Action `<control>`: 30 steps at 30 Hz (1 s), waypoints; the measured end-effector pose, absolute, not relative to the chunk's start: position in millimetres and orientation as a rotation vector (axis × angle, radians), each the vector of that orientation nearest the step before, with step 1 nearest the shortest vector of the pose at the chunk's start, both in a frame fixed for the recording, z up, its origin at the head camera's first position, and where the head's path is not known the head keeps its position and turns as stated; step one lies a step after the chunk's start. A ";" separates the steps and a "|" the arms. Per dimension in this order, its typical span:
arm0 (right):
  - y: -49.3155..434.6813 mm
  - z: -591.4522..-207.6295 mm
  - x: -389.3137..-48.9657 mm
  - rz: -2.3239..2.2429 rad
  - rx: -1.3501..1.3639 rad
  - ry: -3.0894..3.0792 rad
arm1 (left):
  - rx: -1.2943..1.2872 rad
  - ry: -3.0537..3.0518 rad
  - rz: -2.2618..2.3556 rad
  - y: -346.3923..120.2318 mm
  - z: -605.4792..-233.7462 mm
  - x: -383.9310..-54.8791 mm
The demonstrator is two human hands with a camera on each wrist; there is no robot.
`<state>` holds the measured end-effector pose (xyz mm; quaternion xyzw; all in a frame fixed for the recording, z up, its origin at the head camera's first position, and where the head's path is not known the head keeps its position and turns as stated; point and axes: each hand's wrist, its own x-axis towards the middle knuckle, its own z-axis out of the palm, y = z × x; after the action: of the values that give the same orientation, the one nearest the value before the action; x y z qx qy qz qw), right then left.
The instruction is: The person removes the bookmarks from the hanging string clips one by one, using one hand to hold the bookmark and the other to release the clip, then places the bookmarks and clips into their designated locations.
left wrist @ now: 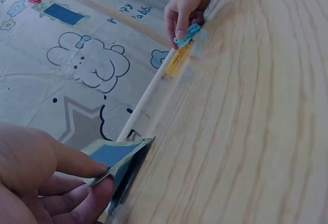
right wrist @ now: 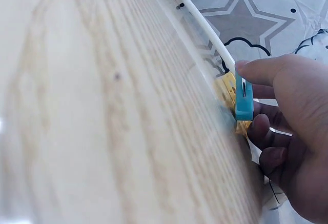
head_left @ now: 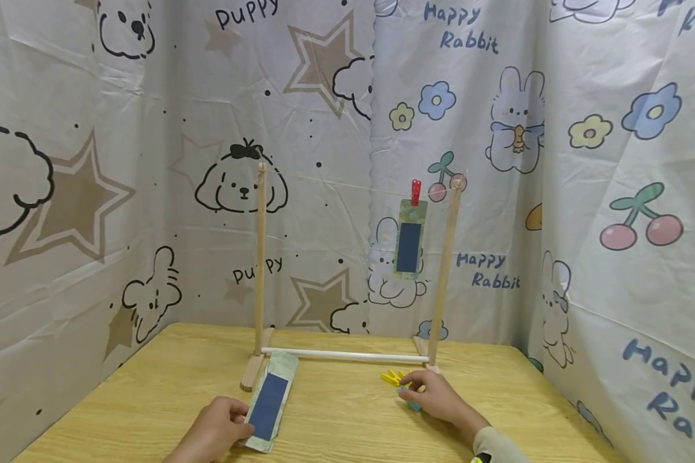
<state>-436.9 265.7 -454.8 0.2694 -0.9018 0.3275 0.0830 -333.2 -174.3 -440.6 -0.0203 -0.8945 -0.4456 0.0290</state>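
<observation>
My left hand (head_left: 215, 426) pinches the near end of a pale green patterned strip (head_left: 269, 406) with a dark blue panel, between thumb and fingers. In the left wrist view the strip is bent at the held end, its far part sloping to the table. My right hand (head_left: 440, 400) pinches a teal clothespin (right wrist: 244, 101) between thumb and fingers, just over the table. Right beside it lie yellow clothespins (head_left: 391, 377); their exact number is hard to tell. A similar strip (head_left: 408, 247) hangs from the string, held by a red clothespin (head_left: 416, 191).
A wooden frame stands at the back, with a left post (head_left: 260, 257), a right post (head_left: 446, 270) and a thin string (head_left: 336, 184) between their tops. A white rod (head_left: 347, 355) joins the bases on the wooden table (head_left: 336, 424). Printed curtains (head_left: 318, 225) enclose the table.
</observation>
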 end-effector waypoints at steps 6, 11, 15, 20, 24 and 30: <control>268.6 -454.0 -439.0 1.046 0.832 -2.727 | -0.074 -2.799 -1.329 -175.3 -438.6 -332.7; 268.4 -454.2 -438.9 1.086 0.832 -2.733 | -0.073 -2.805 -1.305 -175.7 -439.0 -331.7; 268.6 -455.8 -439.9 1.082 0.829 -2.735 | -0.061 -2.756 -1.307 -173.0 -438.7 -329.6; 268.3 -457.6 -441.2 1.050 0.815 -2.740 | -0.061 -2.681 -1.333 -171.3 -439.3 -327.7; 268.1 -458.3 -441.7 1.035 0.796 -2.752 | -0.034 -2.639 -1.392 -171.5 -439.7 -327.2; 267.4 -457.3 -439.7 1.054 0.780 -2.747 | 0.033 -2.642 -1.491 -171.9 -437.6 -328.7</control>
<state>-439.7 267.4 -457.3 0.2561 -0.9014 0.3457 0.0489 -328.7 -171.9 -437.6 0.0110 -0.8696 -0.4906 0.0537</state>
